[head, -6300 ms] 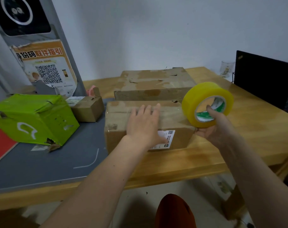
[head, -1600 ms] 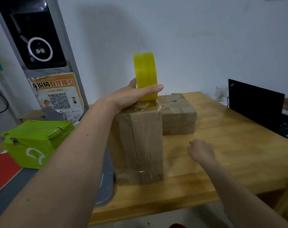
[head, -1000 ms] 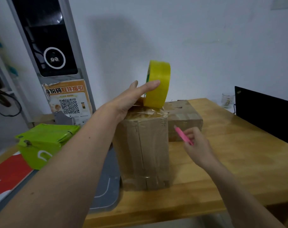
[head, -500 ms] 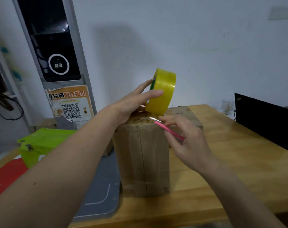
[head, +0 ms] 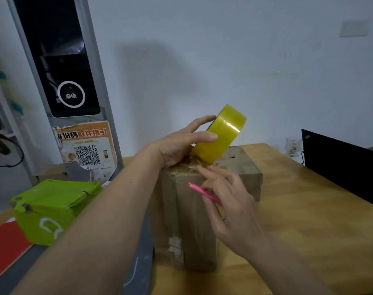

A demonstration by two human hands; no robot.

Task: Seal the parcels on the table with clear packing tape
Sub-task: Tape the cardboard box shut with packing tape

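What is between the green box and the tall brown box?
In the head view, the person's left forearm crosses between the green box and the tall brown box, over a grey mat.

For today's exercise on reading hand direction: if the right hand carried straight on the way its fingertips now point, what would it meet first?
Most likely the crinkled clear tape on top of the upright parcel: the right hand points up and left at it, just below the yellow tape roll. Depth is uncertain.

Right hand (head: 230, 207) with pink cutter (head: 203, 193) now lower, off the tape
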